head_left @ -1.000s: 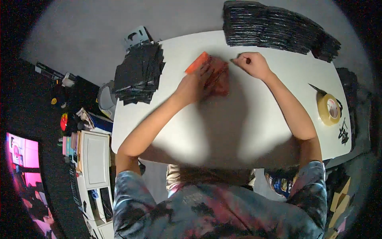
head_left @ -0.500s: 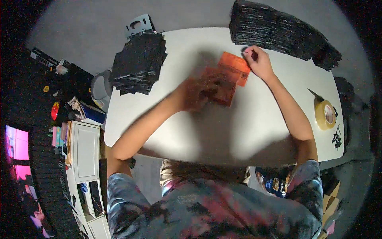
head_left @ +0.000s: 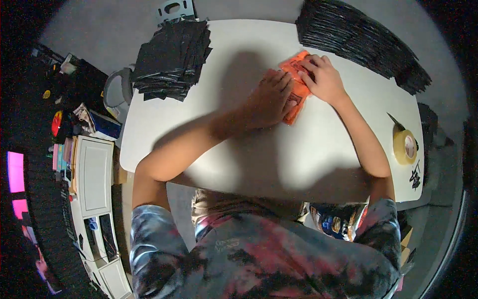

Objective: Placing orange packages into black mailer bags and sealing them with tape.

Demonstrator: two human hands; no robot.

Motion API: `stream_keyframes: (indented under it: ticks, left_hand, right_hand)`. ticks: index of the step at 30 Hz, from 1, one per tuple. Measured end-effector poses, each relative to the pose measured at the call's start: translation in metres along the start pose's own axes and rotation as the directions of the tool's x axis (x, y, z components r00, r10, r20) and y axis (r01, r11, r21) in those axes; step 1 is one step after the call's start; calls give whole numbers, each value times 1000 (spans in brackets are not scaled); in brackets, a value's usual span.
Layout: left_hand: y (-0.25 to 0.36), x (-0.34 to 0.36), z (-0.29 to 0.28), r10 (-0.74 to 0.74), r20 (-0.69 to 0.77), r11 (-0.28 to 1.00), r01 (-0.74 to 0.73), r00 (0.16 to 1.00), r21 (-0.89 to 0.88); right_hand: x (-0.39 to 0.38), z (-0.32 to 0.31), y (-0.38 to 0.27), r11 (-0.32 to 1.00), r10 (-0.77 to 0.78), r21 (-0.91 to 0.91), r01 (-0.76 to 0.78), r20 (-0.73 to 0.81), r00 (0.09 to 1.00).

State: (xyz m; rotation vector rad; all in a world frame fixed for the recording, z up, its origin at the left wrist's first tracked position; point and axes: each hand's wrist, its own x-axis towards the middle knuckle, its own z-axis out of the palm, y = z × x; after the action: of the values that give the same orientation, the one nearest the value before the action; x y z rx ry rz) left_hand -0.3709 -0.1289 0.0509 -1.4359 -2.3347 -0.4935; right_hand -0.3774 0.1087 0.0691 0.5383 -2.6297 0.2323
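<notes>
On the white table lies a thin orange plastic packet (head_left: 294,115) with dark print, creased and partly covered by both hands. My left hand (head_left: 270,101) rests palm down across its left side, fingers stretched out over it. Over the packet's upper right part sits my right hand (head_left: 324,79), fingers spread and slightly bent, the tips touching the orange plastic. Neither hand visibly grips it. The packet's middle and left edge are partly hidden beneath the left fingers.
A pile of flat black plastic bags (head_left: 172,62) stands at the table's far left. A long row of similar black bags (head_left: 358,42) runs along the far right edge. Near the right edge lie a clear tape roll (head_left: 404,147) and small black pieces (head_left: 415,178). A white cabinet (head_left: 95,174) stands left.
My left hand, blurred before, has come to rest on the orange packet. The right hand has moved from the packet's right edge onto it. The whole view has shifted slightly.
</notes>
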Motion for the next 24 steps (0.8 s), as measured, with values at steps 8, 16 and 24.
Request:
stream_keyframes:
  ticks: [8, 16, 24]
  left_hand:
    - [-29, 0, -35, 173, 237, 984, -178, 956, -2]
    - [-36, -12, -1, 2, 154, 990, -24, 988, 140]
    - [-34, -9, 3, 22, 33, 999, -23, 999, 29]
  right_hand:
    - [2, -15, -2, 943, 268, -206, -262, 1, 964]
    - [1, -11, -5, 890, 362, -311, -333, 40, 931]
    - [-1, -7, 0, 902, 370, -247, -353, 23, 929]
